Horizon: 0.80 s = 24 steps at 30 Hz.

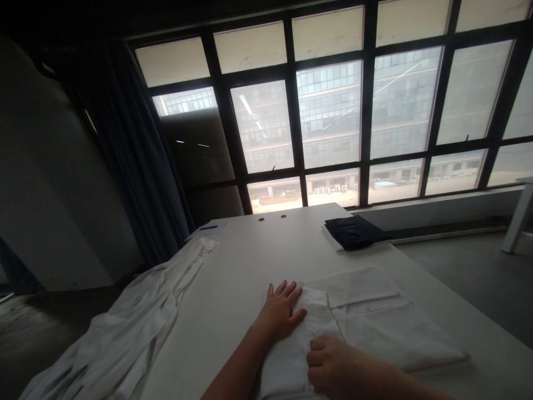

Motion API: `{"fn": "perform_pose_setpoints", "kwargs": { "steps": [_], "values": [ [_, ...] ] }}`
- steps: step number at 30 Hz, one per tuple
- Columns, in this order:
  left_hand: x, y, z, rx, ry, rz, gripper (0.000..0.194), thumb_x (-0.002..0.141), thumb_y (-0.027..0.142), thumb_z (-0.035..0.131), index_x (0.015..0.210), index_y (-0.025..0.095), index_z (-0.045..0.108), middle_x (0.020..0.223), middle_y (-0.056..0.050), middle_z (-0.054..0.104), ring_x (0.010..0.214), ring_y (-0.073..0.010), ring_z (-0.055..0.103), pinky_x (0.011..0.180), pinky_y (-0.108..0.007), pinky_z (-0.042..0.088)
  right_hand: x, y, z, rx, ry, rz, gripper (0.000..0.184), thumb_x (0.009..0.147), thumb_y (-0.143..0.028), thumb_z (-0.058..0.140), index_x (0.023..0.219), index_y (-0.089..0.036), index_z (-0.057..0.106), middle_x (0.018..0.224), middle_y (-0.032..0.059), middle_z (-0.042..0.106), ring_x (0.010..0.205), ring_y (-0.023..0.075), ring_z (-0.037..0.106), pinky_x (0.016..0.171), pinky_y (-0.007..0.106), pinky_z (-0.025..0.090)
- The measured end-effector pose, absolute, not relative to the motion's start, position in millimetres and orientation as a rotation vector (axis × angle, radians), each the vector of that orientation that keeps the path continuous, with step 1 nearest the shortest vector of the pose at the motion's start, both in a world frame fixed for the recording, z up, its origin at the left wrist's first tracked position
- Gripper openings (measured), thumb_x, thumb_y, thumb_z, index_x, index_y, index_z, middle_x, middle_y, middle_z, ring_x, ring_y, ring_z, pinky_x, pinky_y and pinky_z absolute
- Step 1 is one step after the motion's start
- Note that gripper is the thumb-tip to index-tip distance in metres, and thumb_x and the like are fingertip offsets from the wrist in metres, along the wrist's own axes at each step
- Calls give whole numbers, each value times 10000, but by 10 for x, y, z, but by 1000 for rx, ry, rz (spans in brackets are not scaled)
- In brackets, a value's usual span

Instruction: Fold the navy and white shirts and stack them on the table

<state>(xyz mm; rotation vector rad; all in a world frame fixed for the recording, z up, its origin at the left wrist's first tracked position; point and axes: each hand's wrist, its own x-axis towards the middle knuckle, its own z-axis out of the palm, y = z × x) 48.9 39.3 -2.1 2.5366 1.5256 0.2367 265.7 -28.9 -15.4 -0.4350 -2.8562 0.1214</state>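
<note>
A white garment lies on the table, with its left part folded over into a narrower layer. My left hand rests flat on that folded part, fingers spread and pressing on the cloth. Lower and to the right, my right hand is closed at the edge of the folded layer, its fingers curled on the fabric. The fingertips are partly hidden, as is the near end of the garment below the picture's edge.
The white table runs toward large windows. A folded dark blue cloth lies on white cloth at its right edge. Loose white garments hang over the left edge. A blue pen lies on paper at the far left corner.
</note>
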Motion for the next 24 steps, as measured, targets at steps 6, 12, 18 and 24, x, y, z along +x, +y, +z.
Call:
{"fn": "perform_pose_setpoints", "kwargs": {
  "steps": [6, 12, 18, 24],
  "values": [
    [508, 357, -28, 2542, 1527, 258, 635, 968, 622, 413, 1534, 341, 358, 1628, -24, 333, 1503, -330, 249, 1208, -651, 103, 2705, -247, -84, -467, -2893, 346, 121, 825, -296, 719, 786, -234, 623, 809, -36, 625, 827, 164, 562, 815, 266, 417],
    [485, 211, 4, 2592, 1463, 535, 362, 939, 334, 499, 1277, 288, 621, 1393, -42, 607, 1287, -242, 531, 1183, -448, 326, 2676, -328, 16, -540, -2911, 346, 112, 869, -250, 640, 766, -218, 609, 810, -8, 644, 844, 182, 574, 851, 284, 431],
    [137, -272, -41, 2517, 1360, 362, 664, 882, 520, 612, 1493, 324, 441, 1613, -48, 358, 1476, -316, 325, 1231, -503, 257, 2687, -389, 105, -710, -2841, 551, 103, 829, -195, 635, 929, -217, 632, 997, 29, 667, 994, 206, 594, 886, 294, 437],
    [-201, -683, 5, 2554, 1223, 100, 698, 954, 543, 539, 1570, 441, 227, 1673, 29, 118, 1528, -293, 185, 1256, -516, 164, 2712, -368, 94, -690, -2779, 708, 170, 804, -186, 616, 963, -233, 653, 1010, 19, 659, 1035, 201, 579, 957, 315, 419]
  ]
}}
